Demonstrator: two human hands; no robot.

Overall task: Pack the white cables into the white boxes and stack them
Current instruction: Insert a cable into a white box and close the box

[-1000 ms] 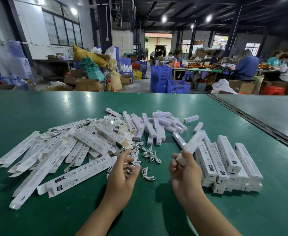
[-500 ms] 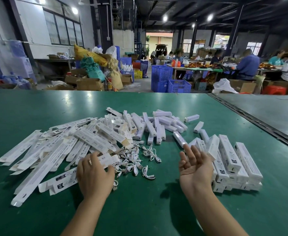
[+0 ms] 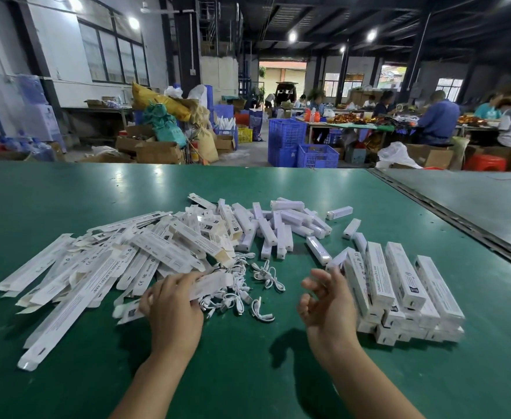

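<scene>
A broad green tabletop (image 3: 66, 192) fills the near half of a workshop; behind its far edge stand blue plastic crates (image 3: 287, 140), and people sit working at benches (image 3: 438, 122) on the far right.

Spread across the left of the tabletop is a loose heap of long, flat white cardboard boxes (image 3: 103, 267), overlapping one another at all angles. On the right sits a tidy stack of closed white boxes (image 3: 399, 282), laid side by side in layers with their printed faces up. Between and beyond them, at the far middle, lies a scatter of short white plastic bars (image 3: 278, 225).

The person's left hand (image 3: 172, 309) lies palm down at the near edge of the heap, fingers curled over one flat white box (image 3: 211, 284), which it grips. The right hand (image 3: 328, 306) hangs just beside the stack with palm turned left and fingers loosely spread – holding nothing.

Between the two hands lies a tangle of short white cables (image 3: 248, 294) on the bare tabletop – touching the held box, apart from the stack.
</scene>
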